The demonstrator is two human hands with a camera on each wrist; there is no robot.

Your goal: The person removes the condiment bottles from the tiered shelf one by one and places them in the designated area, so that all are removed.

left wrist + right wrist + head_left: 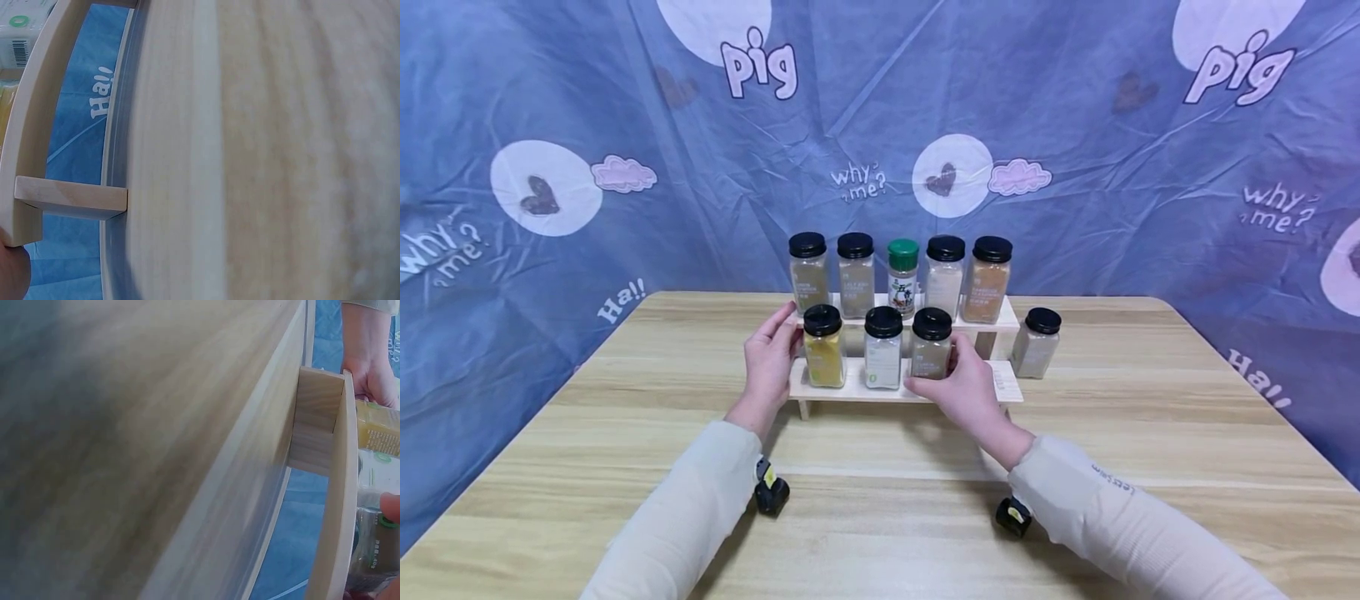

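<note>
A two-tier wooden spice rack (pixel 775 390) stands on the table. My left hand (pixel 767 354) holds the rack's left end, beside a jar of yellow powder (pixel 824 362); its fingertips are partly hidden behind that jar. On the lower shelf my right hand (pixel 958 383) grips a black-lidded spice jar (pixel 931 354) with brownish contents, thumb at its front and fingers round its right side. Between these two jars stands a jar of white seasoning (pixel 882 358). In the right wrist view, the thumb (pixel 391 506) lies against the gripped spice jar (pixel 377 540).
Along the upper shelf (pixel 880 321) stand several black-lidded jars and one green-capped shaker (pixel 902 279). Another black-lidded jar (pixel 1037 343) stands on the table (pixel 880 533), right of the rack. A printed blue cloth (pixel 850 100) hangs behind.
</note>
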